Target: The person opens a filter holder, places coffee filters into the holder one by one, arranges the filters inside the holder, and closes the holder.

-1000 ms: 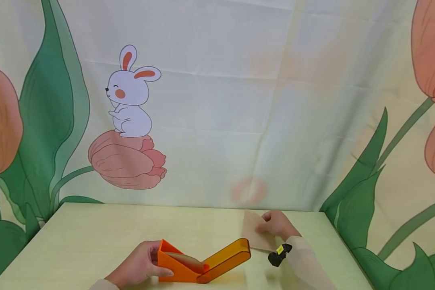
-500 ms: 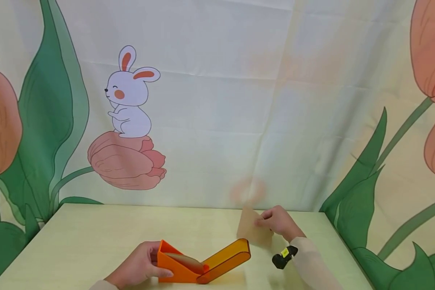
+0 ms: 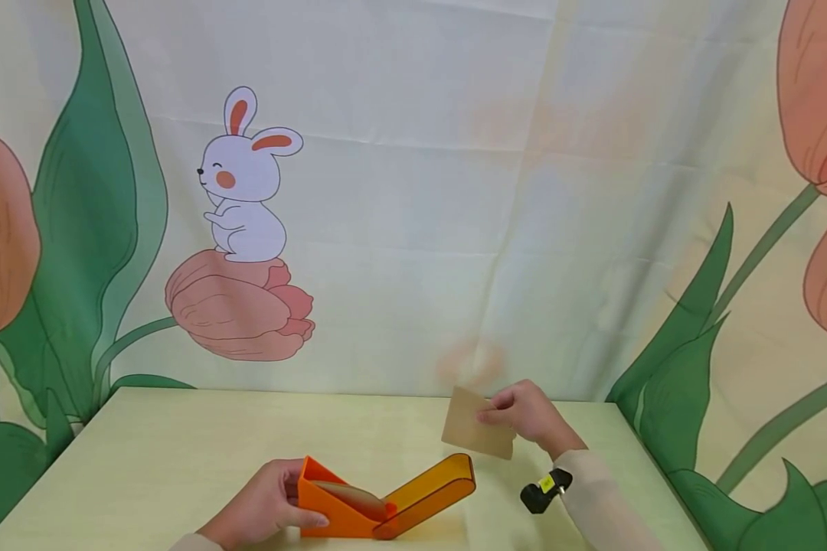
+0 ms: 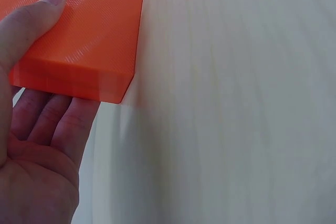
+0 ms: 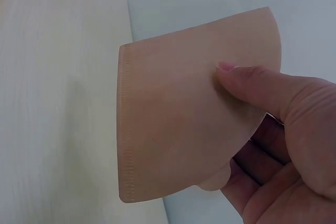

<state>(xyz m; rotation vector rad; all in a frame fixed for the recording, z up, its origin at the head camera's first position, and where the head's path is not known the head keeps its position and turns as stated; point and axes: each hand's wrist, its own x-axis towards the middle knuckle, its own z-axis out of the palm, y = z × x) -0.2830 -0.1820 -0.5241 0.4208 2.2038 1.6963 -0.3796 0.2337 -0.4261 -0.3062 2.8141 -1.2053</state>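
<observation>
My left hand [image 3: 265, 501] grips the closed end of an orange filter holder [image 3: 338, 514], thumb on its near side. Its see-through amber lid [image 3: 430, 493] is swung open to the right. Inside the holder lie brown paper filters [image 3: 351, 497]; how many, I cannot tell. In the left wrist view, the thumb presses the holder's flat orange side [image 4: 89, 30], with the fingers behind. A brown paper coffee filter [image 5: 173, 114] with a crimped edge is pinched between the thumb and fingers of my right hand [image 3: 527, 417], raised above the table.
The pale wooden table [image 3: 214, 436] extends to a hanging cloth backdrop [image 3: 400, 229] printed with tulips and a rabbit. A black wrist camera [image 3: 547, 490] with a yellow label sits on the right sleeve [image 3: 599, 497].
My right hand has lifted the coffee filter off the table and moved it slightly up and left, tilting it. The left hand and the filter holder have stayed in place.
</observation>
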